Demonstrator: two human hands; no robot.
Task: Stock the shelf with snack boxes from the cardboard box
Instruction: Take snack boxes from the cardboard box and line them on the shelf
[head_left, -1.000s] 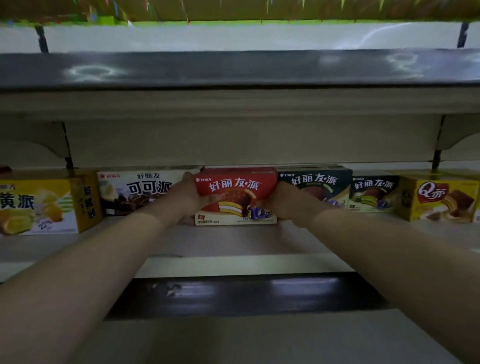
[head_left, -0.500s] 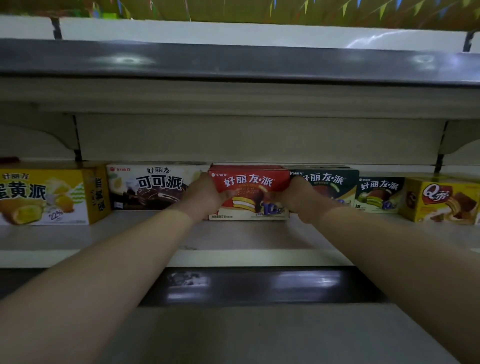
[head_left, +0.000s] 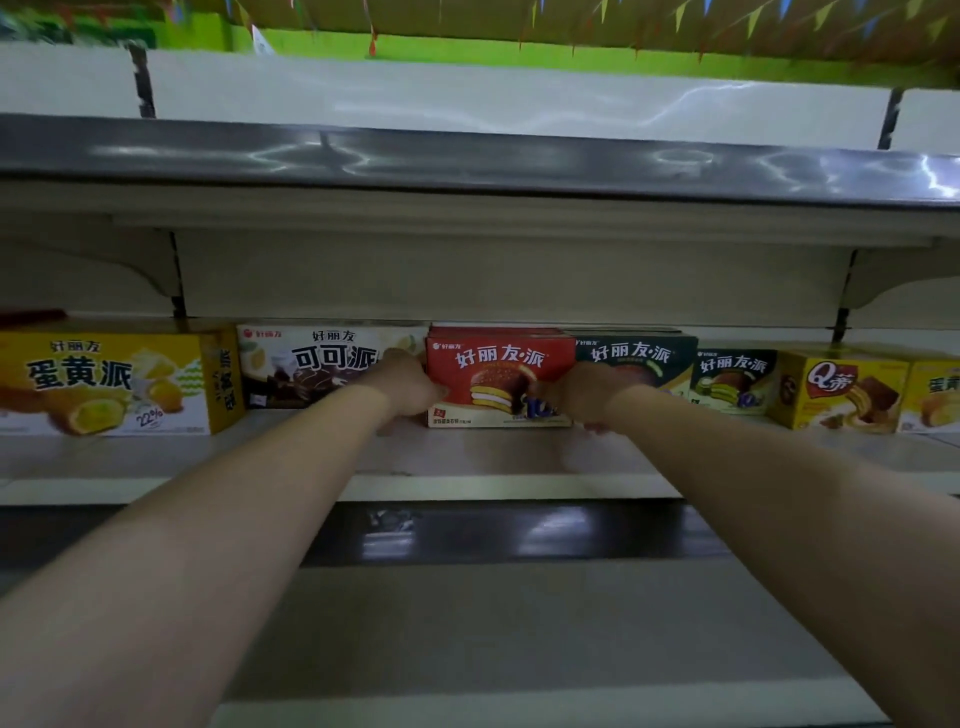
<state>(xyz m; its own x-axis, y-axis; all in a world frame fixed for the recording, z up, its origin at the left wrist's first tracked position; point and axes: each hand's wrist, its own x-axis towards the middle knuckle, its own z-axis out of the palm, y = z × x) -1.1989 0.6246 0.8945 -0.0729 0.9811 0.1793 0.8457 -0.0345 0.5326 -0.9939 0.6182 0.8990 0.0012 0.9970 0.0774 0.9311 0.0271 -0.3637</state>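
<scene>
Two bare forearms reach up from the bottom corners and converge on the middle of a pale shelf (head_left: 467, 460), whose cream front lip runs across above a dark glossy strip. Each ends in a hand at one end of a single red snack box with a chocolate pie pictured on its front (head_left: 501, 382).

The left hand (head_left: 408, 387) is at the box's left end; its thumb lies across the lower left corner of the front face, and the other fingers go round the side out of sight, so it grips that end. The right hand (head_left: 582, 397) is at the right end; its fingers curl against the lower right part of the front, covering some of the print, and one fingertip shows beneath the box's bottom edge. The red box stands upright on the shelf, front face outward, between the two hands, with more red box tops visible behind it.

Seven box fronts line the row. From the left: one yellow egg-yolk pie box (head_left: 111, 384), one white cocoa pie box (head_left: 317, 366), the red box, one dark green pie box (head_left: 636, 361) touching its right side, one smaller dark green pie box (head_left: 735, 379), one yellow Q-branded cake box (head_left: 839, 389), and one cut-off yellow box (head_left: 935, 397) at the edge.

Above hangs a dark-edged upper shelf (head_left: 467, 166).
</scene>
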